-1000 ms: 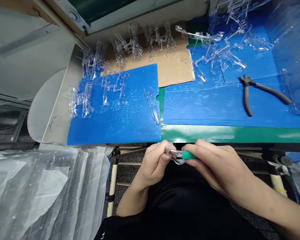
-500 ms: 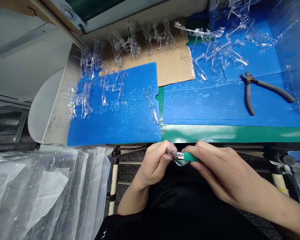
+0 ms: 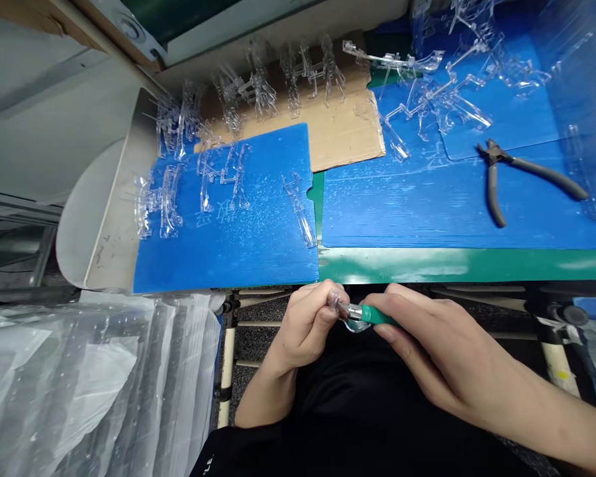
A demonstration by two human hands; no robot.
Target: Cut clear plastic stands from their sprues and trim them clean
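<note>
In front of my body, my left hand (image 3: 305, 324) is closed around a clear plastic part (image 3: 357, 326), most of which the fingers cover. My right hand (image 3: 440, 341) grips a green-handled craft knife (image 3: 375, 315) with a silver collar. Its metal tip points left and meets the plastic close to my left thumb; the exact contact is too small to make out. Both hands are just off the near edge of the green table (image 3: 402, 265). Beyond them, one loose clear plastic piece (image 3: 302, 215) lies on a blue sheet (image 3: 258, 255).
Grey-handled side cutters (image 3: 496, 156) lie opened on the right blue sheet (image 3: 402, 212). Several clear moulded plastic frames (image 3: 223, 172) rest on the left sheet, others on cardboard (image 3: 342, 132) and at the back right. White packing film (image 3: 144, 377) is stacked at lower left.
The knife and the plastic part have shifted slightly left, and the knife is tilted a little differently. Both hands keep their hold. The camera view has moved slightly.
</note>
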